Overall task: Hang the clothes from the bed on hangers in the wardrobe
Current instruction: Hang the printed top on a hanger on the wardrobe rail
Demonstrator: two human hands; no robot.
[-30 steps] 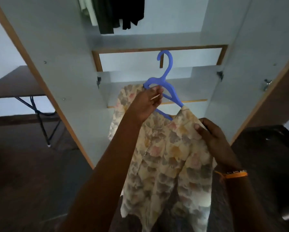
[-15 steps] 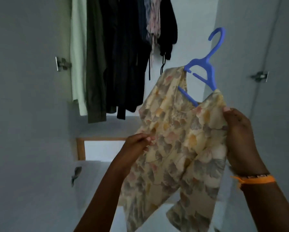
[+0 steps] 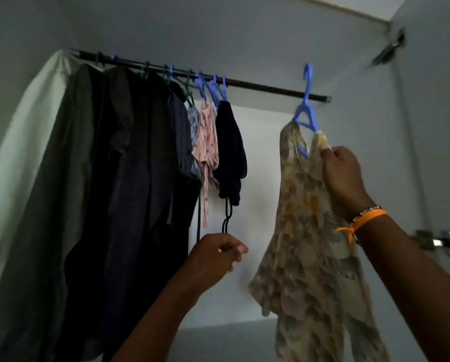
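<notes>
- The wardrobe [image 3: 284,30] is filling the whole view, its pale grey walls sitting in dim light, with a brighter white back panel [image 3: 260,205] glowing behind the clothes.
- A dark rail [image 3: 265,88] is running across the upper part, slanting down towards the right.
- A row of hung garments [image 3: 109,178] is crowding the left stretch of the rail: a pale one at the far left, then olive and dark ones, then a pink striped top [image 3: 205,142] and a small black piece [image 3: 230,150] on blue hangers.
- The floral dress [image 3: 307,244] is hanging on its blue hanger [image 3: 306,111], well apart from that row, near the rail's right end; the hook is rising above the rail, and whether it is resting on it I cannot tell.
- The right hand [image 3: 342,173], an orange band [image 3: 362,223] on its wrist, is pinching the dress at the shoulder, just under the hanger.
- The left hand [image 3: 216,254] is hovering lower, fingers loosely curled and holding nothing, right beside a black cord dangling from the black piece.
- Metal hinges [image 3: 435,241] are showing on the right-hand wall.
</notes>
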